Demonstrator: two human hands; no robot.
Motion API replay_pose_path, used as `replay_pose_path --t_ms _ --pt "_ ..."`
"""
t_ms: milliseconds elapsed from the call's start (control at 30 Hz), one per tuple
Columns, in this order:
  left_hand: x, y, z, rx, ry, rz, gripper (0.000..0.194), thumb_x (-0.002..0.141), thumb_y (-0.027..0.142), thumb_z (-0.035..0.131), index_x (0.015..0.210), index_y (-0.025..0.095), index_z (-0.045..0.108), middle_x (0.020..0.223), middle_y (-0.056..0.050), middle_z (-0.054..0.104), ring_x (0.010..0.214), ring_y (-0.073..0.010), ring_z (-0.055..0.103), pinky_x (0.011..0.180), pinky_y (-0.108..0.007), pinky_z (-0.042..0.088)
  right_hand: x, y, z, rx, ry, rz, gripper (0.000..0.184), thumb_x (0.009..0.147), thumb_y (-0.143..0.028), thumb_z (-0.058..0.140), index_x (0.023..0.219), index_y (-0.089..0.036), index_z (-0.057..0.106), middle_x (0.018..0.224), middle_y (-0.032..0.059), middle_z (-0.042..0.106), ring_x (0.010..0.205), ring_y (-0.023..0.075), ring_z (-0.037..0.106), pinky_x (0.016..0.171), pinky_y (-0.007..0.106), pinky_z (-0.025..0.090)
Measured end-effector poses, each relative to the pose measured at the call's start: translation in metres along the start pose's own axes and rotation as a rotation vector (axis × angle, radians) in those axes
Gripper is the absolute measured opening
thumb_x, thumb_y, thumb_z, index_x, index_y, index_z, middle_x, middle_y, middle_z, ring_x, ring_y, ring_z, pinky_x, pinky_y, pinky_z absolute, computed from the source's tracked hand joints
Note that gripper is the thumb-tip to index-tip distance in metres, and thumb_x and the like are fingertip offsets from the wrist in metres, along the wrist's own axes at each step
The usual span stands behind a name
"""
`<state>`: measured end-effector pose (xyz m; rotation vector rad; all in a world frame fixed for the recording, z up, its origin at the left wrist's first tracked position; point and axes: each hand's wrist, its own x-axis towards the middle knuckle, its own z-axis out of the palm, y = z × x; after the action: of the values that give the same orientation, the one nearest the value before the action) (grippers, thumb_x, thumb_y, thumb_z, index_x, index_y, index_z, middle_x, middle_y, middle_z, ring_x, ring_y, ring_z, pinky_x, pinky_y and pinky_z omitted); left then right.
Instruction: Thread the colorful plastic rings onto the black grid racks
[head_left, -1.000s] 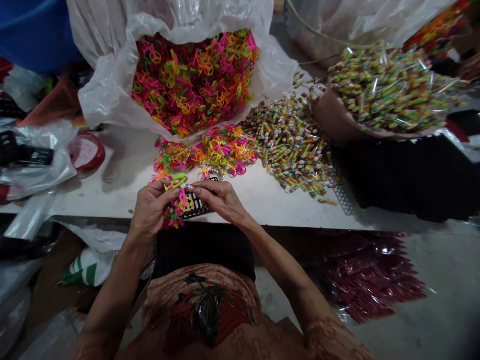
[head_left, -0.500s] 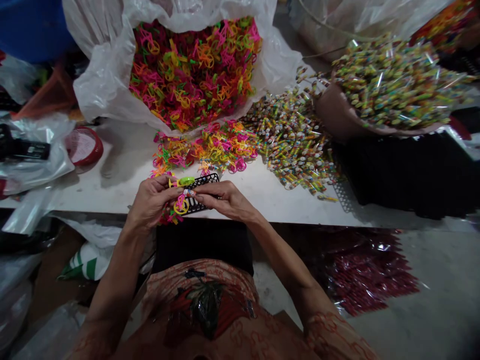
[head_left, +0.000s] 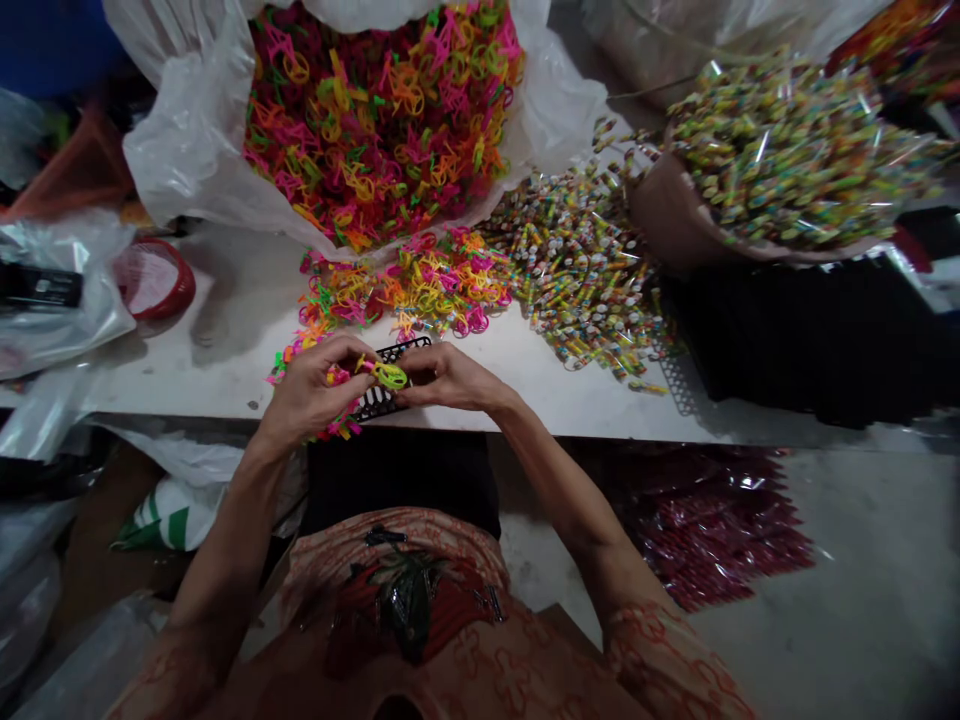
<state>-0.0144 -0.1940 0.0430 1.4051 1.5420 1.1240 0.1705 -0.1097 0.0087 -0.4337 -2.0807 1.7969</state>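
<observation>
The person's left hand (head_left: 315, 390) is above the front edge of the white table (head_left: 225, 360), and its fingers are closed in a pinch on a small yellow-green plastic piece with a round, open end (head_left: 390, 375). This piece is in the air, between the two hands, over a black plastic tray with grid openings (head_left: 378, 402).

The right hand (head_left: 454, 380) is just beside it, with the thumb and fingers bent and close to each other, near the round end. From here I cannot tell if these fingers have hold of something. Under and around the left hand there are some small pink and yellow plastic pieces (head_left: 346, 428), partly hidden by it.

Behind the hands lies a loose heap of small plastic pieces in pink, orange, yellow and green (head_left: 442, 285), in front of a whitish plastic sack (head_left: 195, 140) which is filled with similar ones. To the right of this heap I see a pile of small, shiny tubes in yellow and white (head_left: 577, 270), spread on the table.
</observation>
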Motion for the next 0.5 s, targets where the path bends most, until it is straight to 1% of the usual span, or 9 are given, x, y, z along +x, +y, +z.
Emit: replay_pose_path --t_ms 67,100,200,267,333,433,500 --pt "-0.001 0.0 -0.005 0.13 0.006 0.107 0.01 0.071 0.028 0.067 0.078 0.02 0.068 0.078 -0.002 0.066 0.074 -0.0159 0.06 0.07 -0.03 0.049 0.007 0.005 0.002 0.003 -0.027 0.025 0.008 0.075 -0.022 0.067 0.074 -0.014 0.064 0.068 -0.0034 0.053 0.067 0.0098 0.047 0.062 0.023 0.037" --pt "-0.002 0.0 -0.007 0.192 0.04 0.147 0.014 0.073 0.028 0.067 0.085 0.02 0.068 0.088 -0.003 0.068 0.083 -0.0178 0.062 0.076 -0.032 0.051 0.01 0.008 0.004 0.003 -0.003 0.045 0.009 0.074 -0.022 0.066 0.074 -0.014 0.062 0.069 -0.0037 0.053 0.067 0.0098 0.047 0.062 0.023 0.036" --pt "-0.01 -0.006 -0.014 0.371 0.202 0.236 0.029 0.078 0.028 0.065 0.106 0.022 0.066 0.115 -0.007 0.067 0.111 -0.0224 0.06 0.093 -0.038 0.048 0.016 0.022 0.014 -0.095 0.152 0.105 0.009 0.074 -0.023 0.063 0.075 -0.016 0.057 0.068 -0.005 0.049 0.066 0.0098 0.043 0.062 0.023 0.032" --pt "-0.016 -0.015 -0.018 0.483 0.274 0.269 0.028 0.084 0.028 0.061 0.112 0.023 0.065 0.12 -0.008 0.066 0.117 -0.0233 0.059 0.099 -0.042 0.044 0.019 0.031 0.02 -0.187 0.222 0.149 0.008 0.074 -0.022 0.06 0.075 -0.017 0.054 0.066 -0.0056 0.047 0.065 0.0101 0.041 0.061 0.023 0.029" --pt "-0.022 -0.027 -0.019 0.601 0.254 0.289 0.024 0.089 0.027 0.057 0.111 0.025 0.065 0.12 -0.007 0.068 0.117 -0.0245 0.06 0.105 -0.046 0.038 0.022 0.039 0.025 -0.246 0.255 0.178 0.007 0.073 -0.021 0.059 0.075 -0.017 0.053 0.066 -0.0057 0.046 0.064 0.0103 0.04 0.061 0.023 0.028" --pt "-0.026 -0.046 -0.019 0.744 0.093 0.321 0.027 0.089 0.034 0.058 0.115 0.029 0.065 0.132 -0.006 0.064 0.127 -0.0298 0.054 0.111 -0.055 0.025 0.028 0.049 0.029 -0.281 0.309 0.173 0.007 0.072 -0.019 0.058 0.076 -0.018 0.052 0.068 -0.0046 0.047 0.065 0.0108 0.041 0.063 0.024 0.029" --pt "-0.027 -0.056 -0.018 0.781 0.026 0.33 0.03 0.087 0.038 0.061 0.116 0.031 0.065 0.138 -0.006 0.061 0.13 -0.0324 0.052 0.112 -0.059 0.021 0.032 0.054 0.03 -0.278 0.336 0.16 0.006 0.071 -0.018 0.058 0.075 -0.018 0.053 0.07 -0.0037 0.048 0.067 0.0113 0.043 0.064 0.024 0.03"
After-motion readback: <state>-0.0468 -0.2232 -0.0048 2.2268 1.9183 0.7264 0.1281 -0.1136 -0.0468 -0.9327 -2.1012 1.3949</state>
